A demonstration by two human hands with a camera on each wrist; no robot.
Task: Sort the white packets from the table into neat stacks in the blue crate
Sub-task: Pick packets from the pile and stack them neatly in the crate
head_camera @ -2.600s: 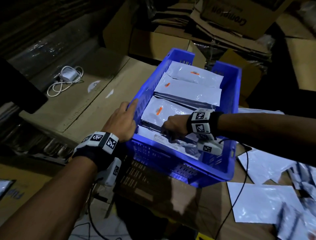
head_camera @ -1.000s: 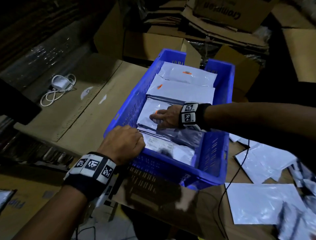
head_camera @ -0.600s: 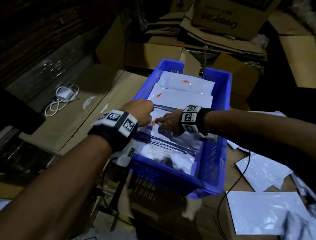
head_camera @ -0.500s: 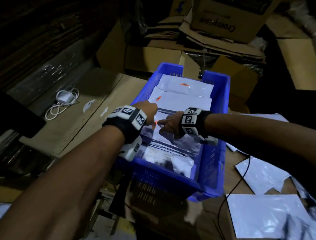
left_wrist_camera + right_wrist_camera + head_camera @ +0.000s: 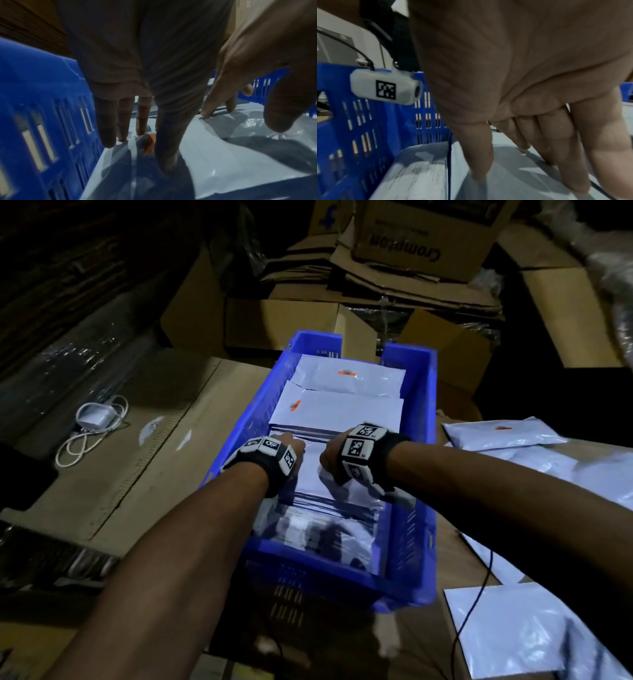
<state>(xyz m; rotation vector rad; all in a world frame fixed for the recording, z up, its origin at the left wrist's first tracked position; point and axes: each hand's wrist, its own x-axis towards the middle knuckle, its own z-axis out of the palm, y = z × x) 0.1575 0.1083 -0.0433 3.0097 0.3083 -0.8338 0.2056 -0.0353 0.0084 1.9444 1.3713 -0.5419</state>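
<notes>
The blue crate (image 5: 419,440) stands in the middle of the head view and holds stacks of white packets in a row. Both hands are inside it, side by side. My left hand (image 5: 291,445) lays straight fingers (image 5: 109,135) on the middle packet (image 5: 310,470) near its orange sticker (image 5: 150,143). My right hand (image 5: 330,457) presses the same packet (image 5: 505,182) with straight fingers (image 5: 479,162). Neither hand grips anything. Two more packet stacks (image 5: 342,409) lie beyond the hands. A packet with a printed label (image 5: 318,535) lies at the near end.
Loose white packets (image 5: 503,635) lie on the table right of the crate, with more of them (image 5: 496,433) further back. A black cable (image 5: 479,594) crosses them. A white charger with its cord (image 5: 92,419) sits on flat cardboard at the left. Cardboard boxes (image 5: 411,241) are piled behind.
My left hand has come off the crate's near left rim and gone into the crate beside my right hand. Both now press on the middle packet.
</notes>
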